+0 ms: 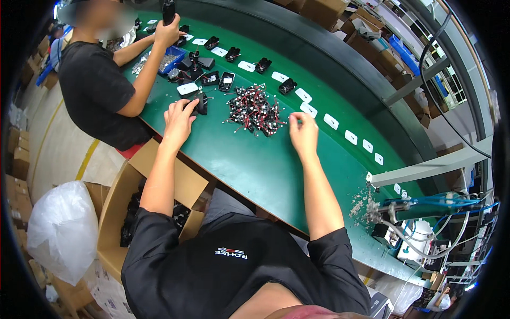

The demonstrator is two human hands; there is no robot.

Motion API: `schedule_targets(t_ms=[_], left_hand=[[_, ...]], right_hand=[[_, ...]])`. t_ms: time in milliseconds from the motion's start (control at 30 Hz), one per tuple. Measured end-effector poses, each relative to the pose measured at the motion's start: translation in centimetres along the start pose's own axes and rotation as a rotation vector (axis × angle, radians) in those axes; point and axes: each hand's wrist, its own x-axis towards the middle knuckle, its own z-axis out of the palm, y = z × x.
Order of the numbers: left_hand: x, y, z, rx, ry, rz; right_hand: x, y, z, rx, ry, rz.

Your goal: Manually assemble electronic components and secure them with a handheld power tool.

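Note:
My left hand (179, 123) is at the near edge of the green work surface, its fingers against a small black plastic housing (202, 104); it seems to grip the housing's left side. Just beyond lies a white plate (188, 89). To the right, my right hand (304, 134) is raised beside a heap of small wired connectors (256, 110) with red and black leads. Its thumb and fingers are pinched together, and whatever they hold is too small to make out. A white plate (308, 109) lies just past those fingertips.
White plates (331, 121) and black housings (263, 65) line the green belt (319, 90). At left stand a co-worker (101, 80) and a blue bin (171, 59). An open carton (114, 212) sits by my left arm; a machine with hoses (419, 234) is at right.

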Motion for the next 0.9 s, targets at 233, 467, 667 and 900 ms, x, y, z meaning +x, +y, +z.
schedule_targets(t_ms=[233,467,667,900], left_hand=[[-4.2,4.7,-4.8,-0.663,0.056,-0.239],[-11.3,10.2,-4.0,-1.843,-0.153,-0.574],[-12.2,16.8,-2.6,-1.945,-0.542,-0.577],[-10.1,24.5,-0.5,-1.469,-0.883,-0.369]], right_hand=[[1.2,-1.8,2.3,0.07,-0.329,0.28],[-0.4,-1.5,-2.8,0.702,-0.225,0.415],[-9.7,0.6,-9.0,0.709,-0.078,0.59],[-15.9,1.3,-12.1,0.772,0.048,0.75]])
